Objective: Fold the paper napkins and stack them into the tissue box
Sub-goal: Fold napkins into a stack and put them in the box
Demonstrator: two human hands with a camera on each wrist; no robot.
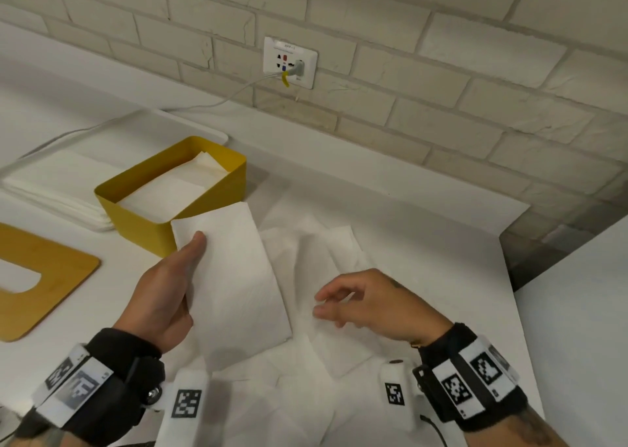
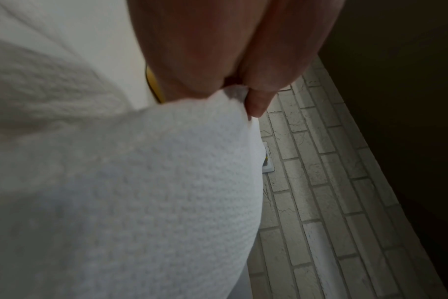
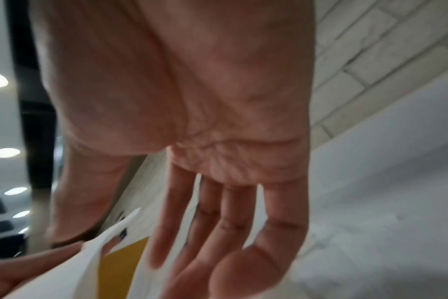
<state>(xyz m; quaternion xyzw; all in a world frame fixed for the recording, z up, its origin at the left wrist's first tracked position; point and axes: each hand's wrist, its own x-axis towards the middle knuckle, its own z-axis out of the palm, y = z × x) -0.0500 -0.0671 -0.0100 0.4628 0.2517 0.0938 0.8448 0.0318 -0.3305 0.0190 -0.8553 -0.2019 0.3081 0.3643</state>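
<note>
A folded white paper napkin [image 1: 234,276] is held above the table by my left hand [image 1: 170,293], thumb on top near its far corner and fingers underneath. The left wrist view shows that napkin [image 2: 146,192] pinched at its edge. The yellow tissue box [image 1: 200,208] stands just beyond it, open, with folded napkins [image 1: 176,188] stacked inside. My right hand [image 1: 367,300] hovers to the right with relaxed, spread fingers [image 3: 218,232] and holds nothing. Loose unfolded napkins [image 1: 323,256] lie spread on the table below both hands.
A wooden lid with a slot [image 1: 37,280] lies at the left. A stack of flat napkins [image 1: 57,185] sits on a white tray behind the box. A wall socket [image 1: 290,62] with a plugged cable is on the brick wall. The table's edge [image 1: 513,276] runs at the right.
</note>
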